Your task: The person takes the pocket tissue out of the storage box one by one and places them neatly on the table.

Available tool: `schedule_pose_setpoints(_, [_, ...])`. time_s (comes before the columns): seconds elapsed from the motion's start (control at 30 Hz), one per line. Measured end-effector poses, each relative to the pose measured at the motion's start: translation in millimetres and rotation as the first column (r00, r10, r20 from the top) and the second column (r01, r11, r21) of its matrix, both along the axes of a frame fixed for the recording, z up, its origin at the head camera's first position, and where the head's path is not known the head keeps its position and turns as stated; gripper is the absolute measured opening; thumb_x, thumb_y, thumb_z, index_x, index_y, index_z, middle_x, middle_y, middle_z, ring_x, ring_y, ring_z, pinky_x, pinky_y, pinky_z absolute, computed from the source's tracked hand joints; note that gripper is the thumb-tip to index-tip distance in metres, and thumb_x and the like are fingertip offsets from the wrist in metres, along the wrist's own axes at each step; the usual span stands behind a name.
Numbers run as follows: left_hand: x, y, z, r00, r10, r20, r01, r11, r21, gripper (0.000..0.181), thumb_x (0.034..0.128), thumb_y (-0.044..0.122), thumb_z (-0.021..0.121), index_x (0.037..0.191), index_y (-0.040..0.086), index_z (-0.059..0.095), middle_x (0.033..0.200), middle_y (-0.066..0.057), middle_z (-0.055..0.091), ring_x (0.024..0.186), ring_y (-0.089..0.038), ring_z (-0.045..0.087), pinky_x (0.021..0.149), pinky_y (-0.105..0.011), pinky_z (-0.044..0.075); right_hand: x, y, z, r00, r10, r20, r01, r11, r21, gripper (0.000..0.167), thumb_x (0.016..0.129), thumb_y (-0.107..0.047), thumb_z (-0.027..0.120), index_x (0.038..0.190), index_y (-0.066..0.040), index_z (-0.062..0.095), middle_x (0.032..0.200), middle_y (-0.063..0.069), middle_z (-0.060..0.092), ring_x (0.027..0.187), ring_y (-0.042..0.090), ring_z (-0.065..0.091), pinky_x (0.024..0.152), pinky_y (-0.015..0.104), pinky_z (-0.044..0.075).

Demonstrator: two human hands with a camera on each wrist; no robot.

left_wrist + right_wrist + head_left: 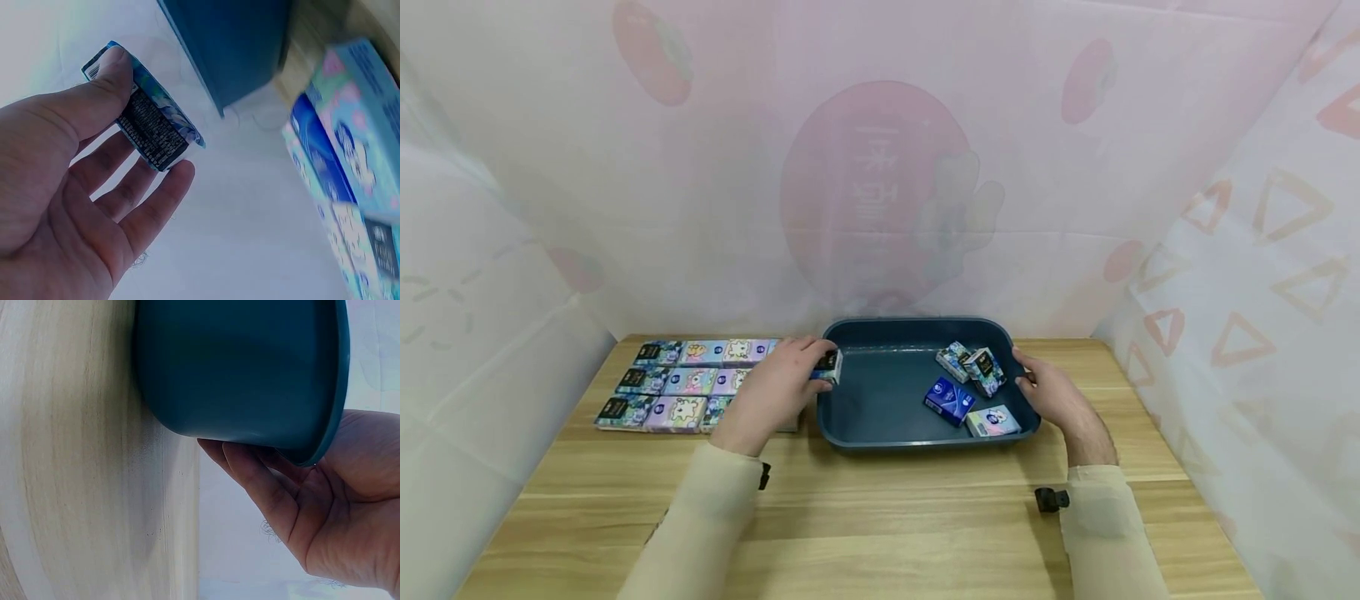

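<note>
My left hand [782, 379] pinches a small dark tissue pack with a floral print [156, 119] between thumb and fingers. It holds the pack above the left rim of a dark teal plastic tray [872, 400]. At the tray's right end, my right hand [1052, 392] grips the rim, fingers against the outer wall in the right wrist view. Inside the tray's right half lie a blue tissue pack [950, 401], a pastel pack [993, 421] and two dark floral packs, one [985, 372] leaning against the other [953, 361].
Left of the tray, several tissue packs [685, 411] lie in rows on the wooden table [887, 525], partly hidden behind my left hand. A printed cloth backdrop [722, 250] stands behind the table and along both sides.
</note>
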State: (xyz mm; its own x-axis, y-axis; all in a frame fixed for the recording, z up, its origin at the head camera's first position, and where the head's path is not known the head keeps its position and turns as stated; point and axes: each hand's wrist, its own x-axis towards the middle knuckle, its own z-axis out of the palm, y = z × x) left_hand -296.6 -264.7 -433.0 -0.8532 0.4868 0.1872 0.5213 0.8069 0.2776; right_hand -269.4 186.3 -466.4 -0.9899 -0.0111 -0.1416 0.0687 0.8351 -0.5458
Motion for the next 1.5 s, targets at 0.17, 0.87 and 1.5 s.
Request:
schedule_pose_setpoints(0.17, [3.2, -20.1, 4.7, 1.0, 0.026, 0.005, -0.026, 1.0, 0.011, 0.063, 0.1057, 0.021, 0.09, 0.162, 0.006, 0.067, 0.157, -0.019, 0.075, 0.146, -0.046, 0.069, 0.122, -0.063, 0.061, -0.9, 0, -0.6, 1.0, 0.001, -0.002, -0.001, 1.0, 0.001, 0.063, 0.121, -0.006, 0.053, 0.182, -0.002, 0.037, 0.171, 0.042, 0.053, 0.129, 0.045, 0.076, 0.098, 0.051, 0.065])
schedule_pose_setpoints(0.87, [17.0, -108.9, 18.9, 0.992, 0.1, 0.071, -0.102, 0.995, 0.022, 0.062, 0.1059, 0.015, 0.089, 0.16, -0.002, 0.064, 0.156, -0.03, 0.073, 0.145, -0.057, 0.068, 0.122, -0.075, 0.055, -0.9, 0, 0.4, 1.0, -0.006, 0.008, 0.006, 1.0, -0.018, 0.063, 0.121, -0.005, 0.052, 0.182, -0.002, 0.035, 0.176, 0.041, 0.047, 0.154, 0.059, 0.063, 0.122, 0.07, 0.059])
schedule_pose_setpoints(1.5, [22.0, -193.3, 8.4, 0.994, 0.084, 0.07, -0.086, 0.996, 0.024, 0.066, 0.0904, -0.003, 0.096, 0.149, -0.011, 0.066, 0.147, -0.04, 0.071, 0.135, -0.065, 0.068, 0.111, -0.078, 0.058, -1.2, -2, 0.3, 0.999, 0.015, -0.028, -0.015, 1.0, -0.005, 0.063, 0.12, -0.003, 0.054, 0.18, 0.002, 0.038, 0.174, 0.04, 0.05, 0.15, 0.058, 0.067, 0.12, 0.07, 0.061])
